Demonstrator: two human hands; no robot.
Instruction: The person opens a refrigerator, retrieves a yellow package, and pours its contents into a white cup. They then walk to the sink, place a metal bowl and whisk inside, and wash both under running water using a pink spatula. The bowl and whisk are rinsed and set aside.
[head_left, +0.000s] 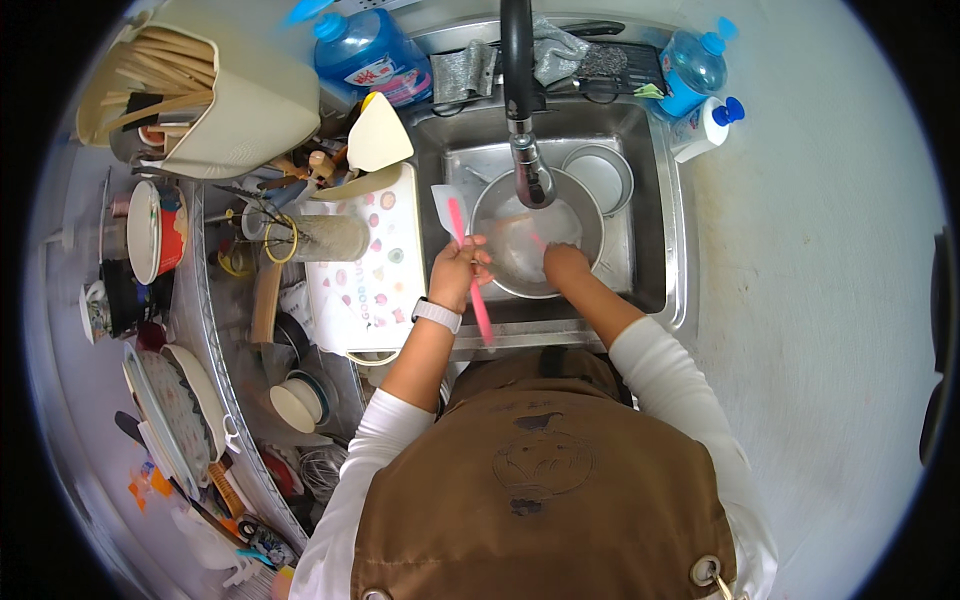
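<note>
My left hand (454, 274) grips a silicone spatula (478, 300) with a pink handle and a pale, translucent blade. It is held over the sink's left side, blade pointing away from me. My right hand (566, 264) dips into a round metal pot (592, 259) of cloudy water. Its fingers are closed around a pink utensil (537, 241), whose far end is blurred under the water. The pot stands in a stainless steel sink (649, 262), and a smaller round metal pan (600, 176) sits behind it to the right.
A black faucet (517, 67) with a metal spout overhangs the pot. Blue detergent bottles (373, 60) stand behind the sink, near scouring cloths (463, 73). On the left are a printed white board (375, 300) bearing a clouded container (330, 238), a chopstick holder (255, 97) and crowded shelves.
</note>
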